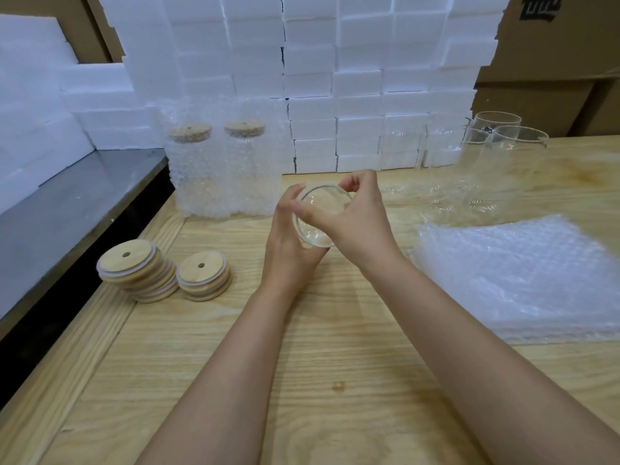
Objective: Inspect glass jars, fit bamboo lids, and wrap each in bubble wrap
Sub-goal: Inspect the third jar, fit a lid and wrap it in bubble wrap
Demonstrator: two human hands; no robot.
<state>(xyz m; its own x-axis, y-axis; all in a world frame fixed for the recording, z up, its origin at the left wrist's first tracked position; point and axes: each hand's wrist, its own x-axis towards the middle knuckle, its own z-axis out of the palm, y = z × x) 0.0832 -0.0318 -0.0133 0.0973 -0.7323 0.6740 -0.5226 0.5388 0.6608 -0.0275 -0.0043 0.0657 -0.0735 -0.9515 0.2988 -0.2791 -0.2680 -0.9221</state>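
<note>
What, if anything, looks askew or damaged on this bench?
The larger stack of bamboo lids at left leans in a slanted fan, unlike the neater stack beside it. No breakage or spill shows.

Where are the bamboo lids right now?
In the head view the bamboo lids sit in two stacks on the wooden table, left of the left hand and in front of the two wrapped jars.
</note>
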